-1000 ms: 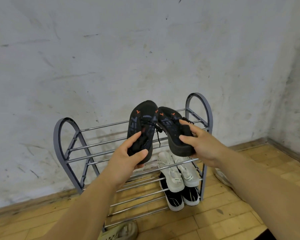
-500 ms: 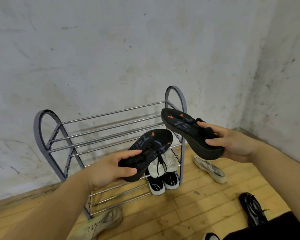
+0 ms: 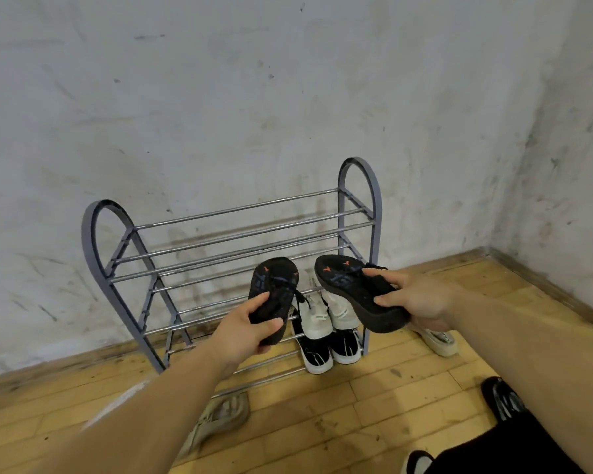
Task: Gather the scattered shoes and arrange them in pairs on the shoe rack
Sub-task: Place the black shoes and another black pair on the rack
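I hold one black sandal in each hand in front of the grey shoe rack (image 3: 98, 265). My left hand (image 3: 243, 330) grips the heel of the left sandal (image 3: 274, 285), whose toe points up toward the rack. My right hand (image 3: 415, 299) grips the strap side of the right sandal (image 3: 350, 289), tilted with its toe to the left. Both are above the rack's right end. A white pair (image 3: 326, 313) sits on the middle shelf at the right. Below it rests a black-and-white pair (image 3: 329, 350).
Loose shoes lie on the wooden floor: a beige one (image 3: 220, 419) under my left forearm, a light one (image 3: 437, 340) right of the rack, a black one (image 3: 504, 398) at the right, and a white toe (image 3: 416, 463) at the bottom edge. The room corner is close at right.
Both sandals came down from in front of the top shelf and moved apart. The left sandal has since turned toe-up again. My view pulled back, showing more floor.
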